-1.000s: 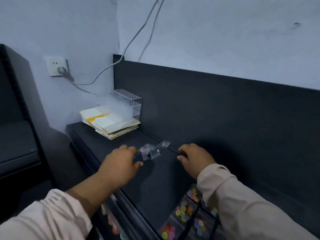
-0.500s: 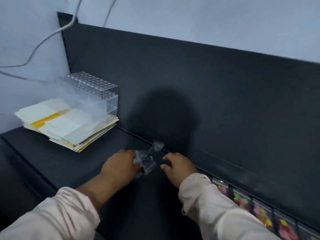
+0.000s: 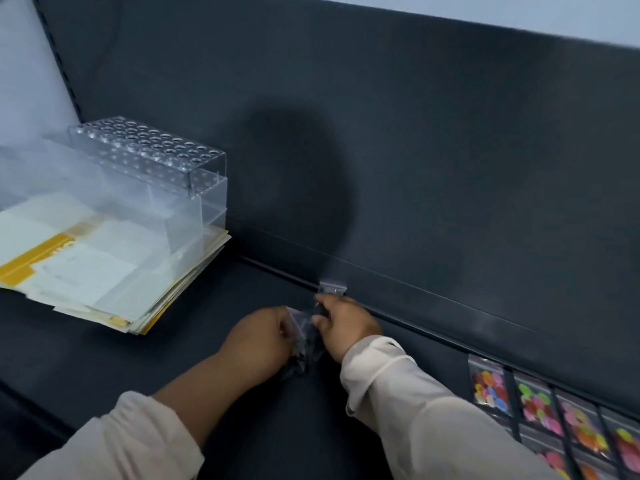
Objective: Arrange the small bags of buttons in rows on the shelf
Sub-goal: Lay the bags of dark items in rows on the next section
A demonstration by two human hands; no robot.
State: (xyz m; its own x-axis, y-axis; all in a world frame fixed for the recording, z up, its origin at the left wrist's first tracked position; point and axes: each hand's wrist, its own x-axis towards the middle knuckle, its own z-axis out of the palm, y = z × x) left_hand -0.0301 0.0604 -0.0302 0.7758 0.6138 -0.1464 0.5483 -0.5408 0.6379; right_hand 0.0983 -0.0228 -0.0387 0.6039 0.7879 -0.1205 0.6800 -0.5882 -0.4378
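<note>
Change: while the view swings right along the shelf (image 3: 173, 358), lowered from mid-air to the dark surface, both hands and the clear bags between them.
Left hand (image 3: 258, 336): resting low on the shelf, fingers closed on a crumpled bunch of small bags (image 3: 303, 341) with dark contents.
Right hand (image 3: 346, 327): just right of the bunch, fingers pinched on a single bag (image 3: 331, 288) whose clear top edge touches the groove at the foot of the back panel (image 3: 450, 168).
Finished rows: newly in view at lower right, bags of bright buttons (image 3: 540, 407) lying flat side by side against the back panel, well apart from the hands.
Left end of shelf: clear plastic rack (image 3: 152, 157) on a stack of papers (image 3: 86, 268), untouched.
Meaning for task: likely a placing step, one bag drawn off the bunch and set down at the back; several bags left to lay out, with a wide bare gap to fill toward the coloured rows.
</note>
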